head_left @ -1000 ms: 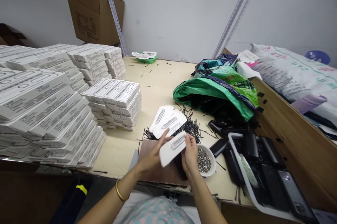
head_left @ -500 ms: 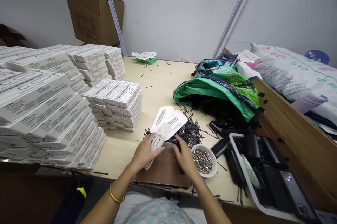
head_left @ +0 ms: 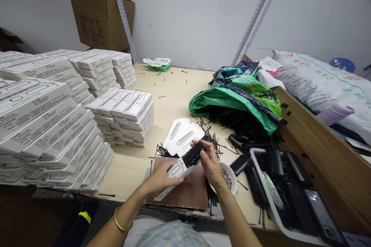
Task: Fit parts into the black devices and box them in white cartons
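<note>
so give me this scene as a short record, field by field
left hand: holding a white box
right hand: holding a black item at the box's upper end
under hands: brown board
beside right hand: white bowl of small metal pieces
beyond hands: flat white cards
left side: stacked white boxes
right side: green bag, tray of black items

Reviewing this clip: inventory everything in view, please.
Held box: one, white, left hand
Held item: one, black, right hand
Flat cartons: several, white, centre
Sticks: many, black, around cartons
Board: one, brown, below hands
Bowl: one, white, by right hand
Metal bits: many, silvery, in bowl
Stacked boxes: many, white, left
Tall cardboard box: one, brown, back left
Small tray: one, green, table's back
Bag: one, mostly green, right
Bin: one, white, front right
Loose items: several, mostly black, in bin
Sack: one, white, back right
Table: one, cream, centre
Left hand, right hand: two, bare, centre
</note>
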Demonstrator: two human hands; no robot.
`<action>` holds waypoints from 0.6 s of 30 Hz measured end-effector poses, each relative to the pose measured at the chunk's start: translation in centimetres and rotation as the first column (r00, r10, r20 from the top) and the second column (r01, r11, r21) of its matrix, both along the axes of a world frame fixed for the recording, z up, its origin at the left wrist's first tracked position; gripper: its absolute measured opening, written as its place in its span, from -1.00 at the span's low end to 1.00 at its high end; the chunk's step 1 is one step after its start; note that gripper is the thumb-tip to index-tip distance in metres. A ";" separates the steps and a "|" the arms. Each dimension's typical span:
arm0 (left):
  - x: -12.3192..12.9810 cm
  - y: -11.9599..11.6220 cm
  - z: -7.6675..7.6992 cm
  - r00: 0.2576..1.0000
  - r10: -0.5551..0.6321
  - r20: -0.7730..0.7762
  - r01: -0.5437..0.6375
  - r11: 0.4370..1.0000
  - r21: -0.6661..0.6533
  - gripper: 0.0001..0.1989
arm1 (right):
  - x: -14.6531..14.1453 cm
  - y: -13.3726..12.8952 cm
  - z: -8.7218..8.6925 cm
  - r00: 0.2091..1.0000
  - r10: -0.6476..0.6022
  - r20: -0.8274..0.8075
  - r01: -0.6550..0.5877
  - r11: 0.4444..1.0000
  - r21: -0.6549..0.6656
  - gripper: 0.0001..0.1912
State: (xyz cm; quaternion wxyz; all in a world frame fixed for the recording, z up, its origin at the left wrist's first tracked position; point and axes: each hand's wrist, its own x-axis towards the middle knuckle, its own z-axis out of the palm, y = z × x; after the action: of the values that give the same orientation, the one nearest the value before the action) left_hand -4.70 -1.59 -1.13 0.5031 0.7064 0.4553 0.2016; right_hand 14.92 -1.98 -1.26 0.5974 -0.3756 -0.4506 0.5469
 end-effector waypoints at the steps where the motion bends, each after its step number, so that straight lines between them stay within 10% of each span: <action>1: -0.1 0.1 -0.1 1.000 0.015 0.020 -0.015 1.000 0.004 -0.44 | 0.5 -0.1 0.2 0.990 0.086 0.113 -0.089 0.996 0.018 -0.74; 3: -0.3 0.2 -0.5 0.996 0.088 0.014 -0.088 0.995 0.054 -0.41 | 1.6 0.3 0.1 0.936 0.127 0.329 -0.134 0.991 0.000 -0.72; 9: 0.1 0.2 -1.4 0.976 0.218 -0.020 -0.207 0.947 0.244 -0.30 | 4.1 4.9 -4.1 0.700 -0.200 0.685 0.352 0.932 -0.087 -0.88; 13: 1.2 0.2 -1.0 0.978 0.209 0.000 -0.200 0.937 0.287 -0.26 | 4.7 6.3 -5.5 0.686 -0.183 0.704 0.349 0.932 -0.098 -0.70; 18: 2.7 0.5 -0.8 0.967 0.252 -0.029 -0.231 0.923 0.309 -0.29 | 4.6 4.8 -3.0 0.780 -0.174 0.602 0.298 0.948 -0.112 -0.81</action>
State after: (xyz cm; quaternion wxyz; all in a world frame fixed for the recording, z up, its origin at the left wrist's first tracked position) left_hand -2.01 -1.08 -1.96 0.3442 0.7201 0.5194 0.3054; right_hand 19.52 2.81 -4.21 0.4528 -0.6370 -0.5039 0.3678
